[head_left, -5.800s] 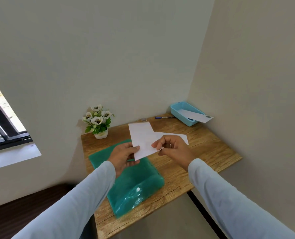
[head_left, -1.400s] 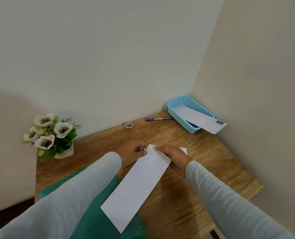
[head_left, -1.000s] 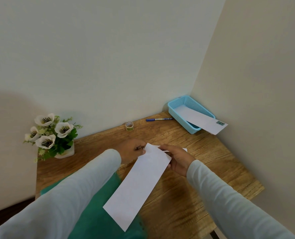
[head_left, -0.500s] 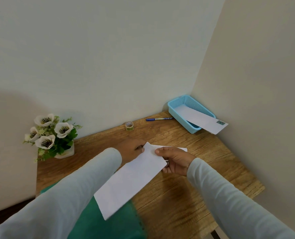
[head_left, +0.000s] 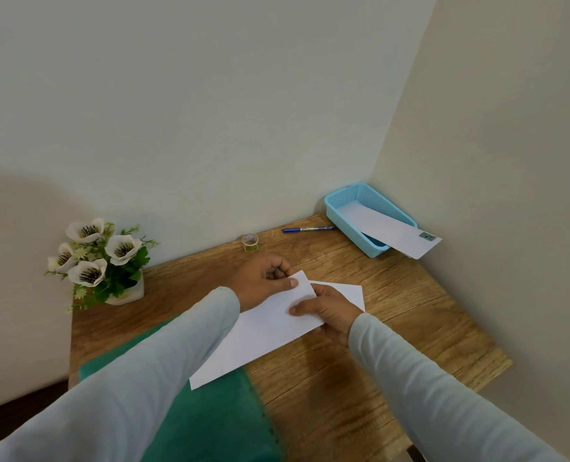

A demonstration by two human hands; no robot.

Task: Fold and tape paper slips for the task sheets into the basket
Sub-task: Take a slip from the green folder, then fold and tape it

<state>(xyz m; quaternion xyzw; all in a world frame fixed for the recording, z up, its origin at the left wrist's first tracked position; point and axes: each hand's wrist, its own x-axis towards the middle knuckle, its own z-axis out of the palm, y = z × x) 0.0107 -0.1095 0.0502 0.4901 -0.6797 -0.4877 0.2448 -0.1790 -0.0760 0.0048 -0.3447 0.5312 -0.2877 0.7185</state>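
A long folded white paper slip (head_left: 260, 335) hangs just above the wooden table (head_left: 393, 328). My left hand (head_left: 260, 281) pinches its far corner with thumb on top. My right hand (head_left: 330, 315) grips the same far end from the right, thumb across the paper. Another white sheet (head_left: 347, 291) lies on the table under my right hand. The blue basket (head_left: 347, 208) sits in the back right corner with a taped folded slip (head_left: 393, 233) sticking out over its rim. A small tape roll (head_left: 250, 242) stands by the back wall.
A blue pen (head_left: 307, 229) lies between the tape roll and the basket. A pot of white flowers (head_left: 100, 261) stands at the back left. A green plastic folder (head_left: 210, 411) covers the near left of the table. Walls close in behind and on the right.
The slip went from a wider sheet held up to a long folded strip. Over the last second its near end swung left, and it now lies flatter across the table.
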